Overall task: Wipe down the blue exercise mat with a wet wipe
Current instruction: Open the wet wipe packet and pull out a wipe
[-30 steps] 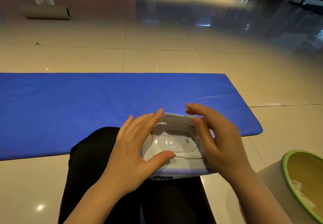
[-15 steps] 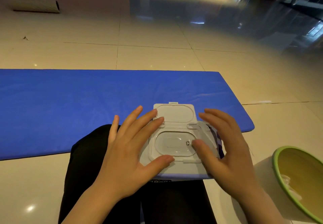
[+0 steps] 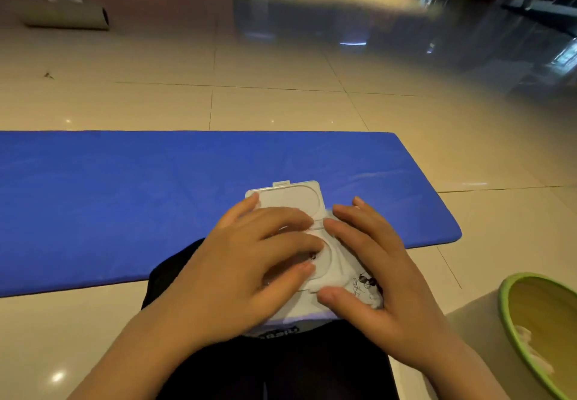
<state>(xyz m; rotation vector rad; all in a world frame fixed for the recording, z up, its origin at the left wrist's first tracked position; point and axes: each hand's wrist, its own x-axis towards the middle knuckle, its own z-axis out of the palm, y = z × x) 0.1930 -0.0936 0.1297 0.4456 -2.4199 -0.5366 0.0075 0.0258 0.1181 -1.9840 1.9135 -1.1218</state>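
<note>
The blue exercise mat lies flat across the tiled floor in front of me. A white wet wipe pack rests on my black-clad lap, its hinged lid flipped up and open toward the mat. My left hand lies over the pack's dispensing opening, fingers bent down onto it and hiding the opening. My right hand holds the pack's right side, thumb at the near edge and fingers along the far side. No wipe shows.
A green-rimmed bin with crumpled white material inside stands at the lower right. A rolled grey mat lies on the floor at the far left. A blurred strand crosses the top of the view.
The lid went from nearly closed to fully flipped open. My left hand moved right onto the dispensing opening, and my right hand shifted to the pack's right side.
</note>
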